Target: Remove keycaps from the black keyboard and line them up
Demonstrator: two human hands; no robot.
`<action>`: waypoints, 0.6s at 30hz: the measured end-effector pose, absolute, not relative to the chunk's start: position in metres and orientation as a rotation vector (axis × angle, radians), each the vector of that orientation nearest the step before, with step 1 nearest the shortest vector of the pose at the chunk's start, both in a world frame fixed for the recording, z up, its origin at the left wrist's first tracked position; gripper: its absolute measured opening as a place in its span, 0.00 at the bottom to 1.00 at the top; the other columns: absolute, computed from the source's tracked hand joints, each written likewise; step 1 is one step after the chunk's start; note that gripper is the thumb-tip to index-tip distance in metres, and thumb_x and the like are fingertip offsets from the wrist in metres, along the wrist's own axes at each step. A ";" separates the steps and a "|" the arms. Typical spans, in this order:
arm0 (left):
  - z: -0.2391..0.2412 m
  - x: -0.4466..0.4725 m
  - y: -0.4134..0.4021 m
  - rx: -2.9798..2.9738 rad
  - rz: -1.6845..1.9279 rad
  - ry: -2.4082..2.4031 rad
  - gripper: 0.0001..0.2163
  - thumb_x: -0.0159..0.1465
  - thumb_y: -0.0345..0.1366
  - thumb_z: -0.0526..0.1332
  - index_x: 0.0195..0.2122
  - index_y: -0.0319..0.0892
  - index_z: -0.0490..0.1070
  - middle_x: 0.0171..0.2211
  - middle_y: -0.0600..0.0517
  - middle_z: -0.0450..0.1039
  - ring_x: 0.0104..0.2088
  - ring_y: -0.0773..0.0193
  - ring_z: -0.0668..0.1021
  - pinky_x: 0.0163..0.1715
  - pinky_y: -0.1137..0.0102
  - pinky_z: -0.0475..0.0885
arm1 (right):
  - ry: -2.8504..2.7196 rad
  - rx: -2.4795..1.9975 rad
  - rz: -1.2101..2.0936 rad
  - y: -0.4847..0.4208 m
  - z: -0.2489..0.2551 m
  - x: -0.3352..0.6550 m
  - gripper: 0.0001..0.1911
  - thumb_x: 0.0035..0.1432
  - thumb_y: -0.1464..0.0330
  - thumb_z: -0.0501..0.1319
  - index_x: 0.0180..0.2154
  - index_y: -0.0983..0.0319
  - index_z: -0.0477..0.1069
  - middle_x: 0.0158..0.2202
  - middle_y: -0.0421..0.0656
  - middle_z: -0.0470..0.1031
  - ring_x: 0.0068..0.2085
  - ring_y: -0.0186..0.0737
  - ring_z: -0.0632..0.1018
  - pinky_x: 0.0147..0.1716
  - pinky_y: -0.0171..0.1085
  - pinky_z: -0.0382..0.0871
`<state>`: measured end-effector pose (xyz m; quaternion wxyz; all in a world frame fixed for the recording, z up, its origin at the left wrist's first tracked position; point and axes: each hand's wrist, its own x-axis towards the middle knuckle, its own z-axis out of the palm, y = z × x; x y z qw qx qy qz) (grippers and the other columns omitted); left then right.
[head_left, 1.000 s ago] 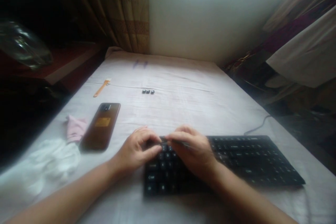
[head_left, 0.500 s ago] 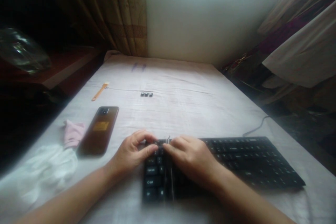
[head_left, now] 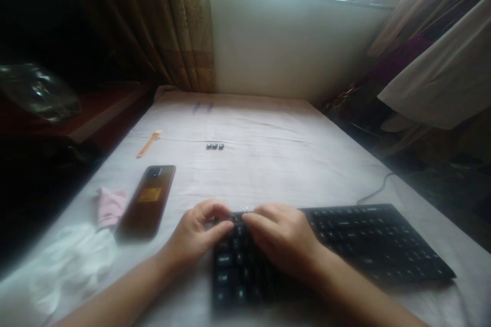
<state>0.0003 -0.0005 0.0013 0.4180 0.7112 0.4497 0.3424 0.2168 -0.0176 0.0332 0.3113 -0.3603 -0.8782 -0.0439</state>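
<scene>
A black keyboard (head_left: pixel 368 245) lies at the front of the cloth-covered surface. Over its upper left corner, my left hand (head_left: pixel 205 227) is closed, thumb and forefinger together at the top row; what they pinch is too small to tell. My right hand (head_left: pixel 284 232) is closed just beside it, above the keys, around something thin and shiny (head_left: pixel 246 210) whose tip pokes up between the hands. Its kind is unclear, and the fingers hide most of it. Farther back, three small dark keycaps (head_left: pixel 215 146) sit in a row.
Left of the hands are a brown phone (head_left: pixel 148 207), a pink cloth (head_left: pixel 111 205) and a crumpled white cloth (head_left: pixel 71 260). An orange-handled brush (head_left: pixel 149 145) lies farther back. A cable (head_left: pixel 378 189) runs behind the keyboard. Curtains (head_left: pixel 184 25) and a wall stand beyond.
The view has tilted up slightly, so everything sits lower in the picture. Both hands stay at the keyboard's upper left corner, and less of the thin shiny thing shows.
</scene>
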 end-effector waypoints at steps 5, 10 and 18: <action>0.001 0.001 0.000 1.803 0.863 1.089 0.04 0.59 0.37 0.64 0.33 0.43 0.73 0.32 0.53 0.76 0.36 0.61 0.77 0.42 0.67 0.69 | -2.222 -0.896 -0.113 -0.017 0.033 0.207 0.07 0.63 0.70 0.56 0.37 0.63 0.72 0.30 0.42 0.77 0.28 0.35 0.75 0.28 0.33 0.67; 0.000 -0.001 -0.001 1.790 0.862 1.073 0.04 0.59 0.37 0.64 0.33 0.44 0.74 0.36 0.51 0.78 0.41 0.58 0.78 0.45 0.66 0.69 | -2.224 -0.900 -0.131 -0.016 0.037 0.199 0.09 0.64 0.70 0.56 0.33 0.61 0.73 0.27 0.40 0.76 0.25 0.33 0.74 0.25 0.33 0.65; -0.004 -0.006 -0.001 1.669 0.892 1.022 0.07 0.61 0.40 0.63 0.36 0.44 0.75 0.38 0.50 0.79 0.43 0.56 0.79 0.46 0.67 0.71 | -2.258 -0.938 -0.011 -0.011 0.043 0.192 0.09 0.62 0.72 0.55 0.33 0.62 0.74 0.24 0.40 0.75 0.22 0.34 0.73 0.21 0.32 0.63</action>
